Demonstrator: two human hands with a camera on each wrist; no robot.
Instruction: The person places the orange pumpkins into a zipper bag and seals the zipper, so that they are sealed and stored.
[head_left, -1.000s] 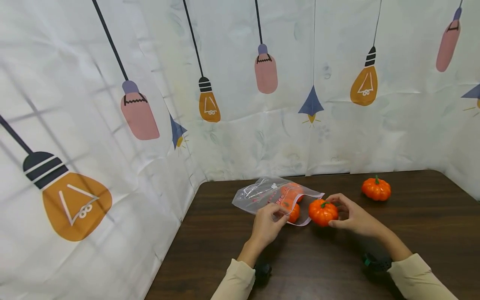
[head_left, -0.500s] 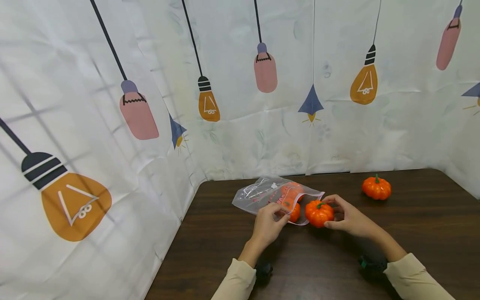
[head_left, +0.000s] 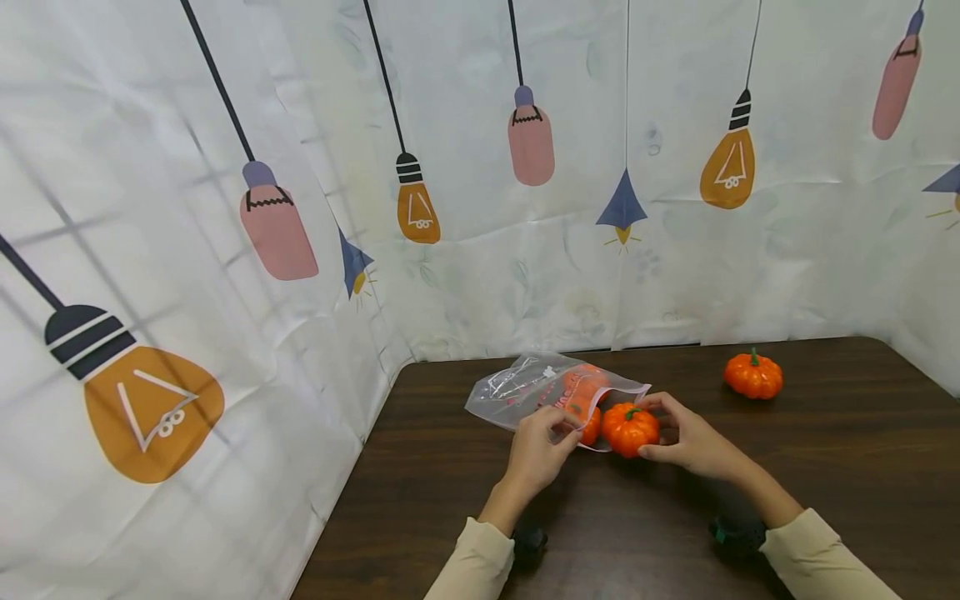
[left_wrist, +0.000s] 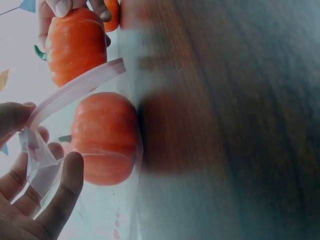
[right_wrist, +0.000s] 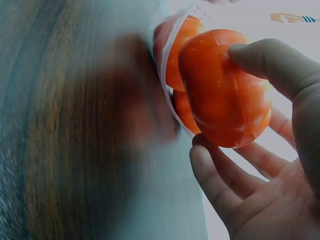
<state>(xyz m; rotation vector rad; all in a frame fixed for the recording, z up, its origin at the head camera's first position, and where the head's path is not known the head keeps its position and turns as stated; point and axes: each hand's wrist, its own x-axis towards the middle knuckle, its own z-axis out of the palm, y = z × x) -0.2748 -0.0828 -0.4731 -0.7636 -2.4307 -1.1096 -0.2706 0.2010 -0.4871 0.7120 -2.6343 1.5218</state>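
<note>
A clear plastic bag [head_left: 501, 398] with a pinkish rim lies on its side on the table, its mouth facing right. Inside it are orange toy pumpkins, one [left_wrist: 105, 137] close behind the opening. My left hand [head_left: 537, 446] pinches the upper rim of the bag between thumb and fingers, lifting it. With its thumb and fingers my right hand [head_left: 686, 435] grips another shiny orange pumpkin [head_left: 630, 430] with a green stem, right at the bag's mouth. In the right wrist view this pumpkin [right_wrist: 225, 90] overlaps the bag's rim and the pumpkins within.
One more orange pumpkin [head_left: 753, 375] stands at the back right of the dark wooden table [head_left: 847, 467]. A white curtain [head_left: 480, 308] printed with lamps hangs behind and on the left side. Dark wrist devices sit under both forearms.
The right hand has moved left with its pumpkin, bringing it from beside the bag's rim to its mouth. My left hand has stayed nearly still, holding the rim.
</note>
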